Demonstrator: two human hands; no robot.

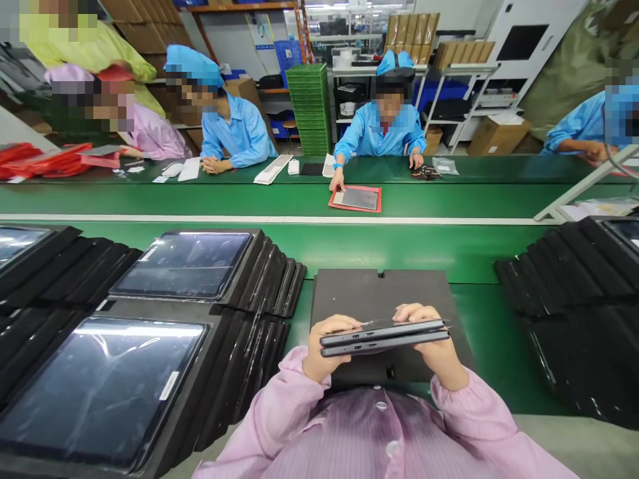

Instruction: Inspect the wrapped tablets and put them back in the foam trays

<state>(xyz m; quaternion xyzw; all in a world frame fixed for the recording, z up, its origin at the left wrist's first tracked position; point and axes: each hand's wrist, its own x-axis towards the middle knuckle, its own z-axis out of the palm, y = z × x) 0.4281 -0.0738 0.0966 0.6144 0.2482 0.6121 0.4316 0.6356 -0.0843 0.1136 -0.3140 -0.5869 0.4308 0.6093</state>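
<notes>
Two thin dark grey tablets (384,338), one above the other, are held nearly edge-on before my chest. My left hand (327,342) grips their left end, with fingers over the top and the thumb side below. At the other end my right hand (432,342) is closed round the right edges. A clear film seems to stick up behind the upper tablet; its extent is hard to make out. Beneath the hands a flat black foam tray (379,293) lies on the green bench.
Stacked black trays with tablets (184,265) stand to my left, and more black trays (564,266) to my right. Across the green belt (224,199) sit several co-workers. One co-worker's hand touches a red-edged pouch (355,198) on the belt. A white metal arm (584,186) slants at right.
</notes>
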